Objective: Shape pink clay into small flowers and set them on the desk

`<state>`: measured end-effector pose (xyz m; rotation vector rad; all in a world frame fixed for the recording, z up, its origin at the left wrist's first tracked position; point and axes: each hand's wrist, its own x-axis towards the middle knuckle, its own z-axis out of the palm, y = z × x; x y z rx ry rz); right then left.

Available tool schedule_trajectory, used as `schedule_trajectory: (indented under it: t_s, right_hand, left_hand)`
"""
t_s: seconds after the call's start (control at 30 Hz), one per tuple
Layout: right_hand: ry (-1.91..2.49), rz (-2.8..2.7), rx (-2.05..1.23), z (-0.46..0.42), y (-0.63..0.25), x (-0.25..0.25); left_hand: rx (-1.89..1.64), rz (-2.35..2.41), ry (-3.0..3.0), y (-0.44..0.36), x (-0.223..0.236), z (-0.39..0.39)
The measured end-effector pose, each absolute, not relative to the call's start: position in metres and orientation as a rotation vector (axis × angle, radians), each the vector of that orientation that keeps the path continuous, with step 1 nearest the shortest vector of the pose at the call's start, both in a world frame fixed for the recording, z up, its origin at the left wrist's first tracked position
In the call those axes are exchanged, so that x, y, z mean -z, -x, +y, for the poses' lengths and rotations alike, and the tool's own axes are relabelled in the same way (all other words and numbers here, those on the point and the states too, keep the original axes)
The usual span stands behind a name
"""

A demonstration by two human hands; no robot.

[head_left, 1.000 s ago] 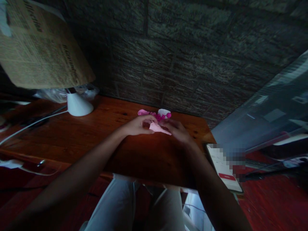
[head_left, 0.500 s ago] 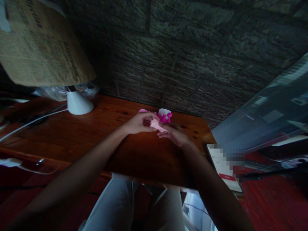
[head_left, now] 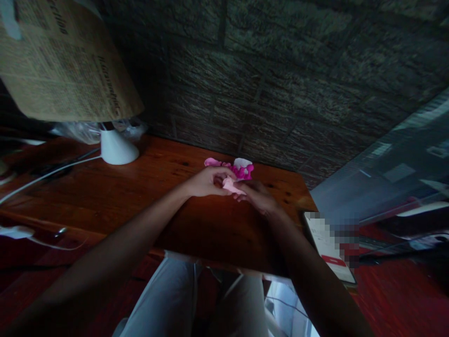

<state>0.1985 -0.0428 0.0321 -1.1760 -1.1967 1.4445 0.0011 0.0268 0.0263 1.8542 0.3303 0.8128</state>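
Observation:
Between both hands is a small pale pink piece [head_left: 231, 184], soft-looking and crumpled; its exact kind is unclear. My left hand [head_left: 207, 181] pinches its left end between thumb and fingers. My right hand [head_left: 258, 195] grips the right end, thumb on top and fingers curled beneath. Just behind the hands, bright magenta frilly pieces [head_left: 247, 172] lie on the wooden table [head_left: 161, 168]. Beside them are a whitish piece [head_left: 242, 163] and a pink one [head_left: 212, 162], partly hidden by my left hand.
A lamp with a newsprint shade [head_left: 70, 70] and white base [head_left: 118, 148] stands at the left, its white cord trailing leftward. A stone-block wall [head_left: 217, 112] rises behind the table. A phone or tablet-like slab [head_left: 326, 241] lies at the right edge.
The pale pink piece looks shorter and more bunched between my fingers. My right fingers have curled in more tightly under it. The whole view has shifted slightly.

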Motion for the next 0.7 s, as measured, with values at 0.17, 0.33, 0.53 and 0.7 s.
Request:
schedule_trajectory:
  t_s: [0.17, 0.33, 0.53, 0.7]
  right_hand:
    - [1.144, -1.16, -1.557, -0.0448, -0.1993, -0.0401]
    - [1.233, -1.217, -1.26, -0.0427, -0.1979, -0.0361]
    - [1.342, -1.277, -0.85, -0.0412, -0.1937, -0.0325]
    - [1.337, -1.295, -0.705, -0.0422, -0.19, -0.031]
  left_hand:
    - [-0.828, 0.329, -1.888, -0.0006, -0.0284, 0.0263]
    - [-1.021, 0.354, -1.887, -0.0033, -0.0281, 0.0289]
    - [-1.267, 0.617, -1.801, -0.0046, -0.0293, 0.0322]
    - [-1.152, 0.615, -1.765, -0.0092, -0.0283, 0.0285]
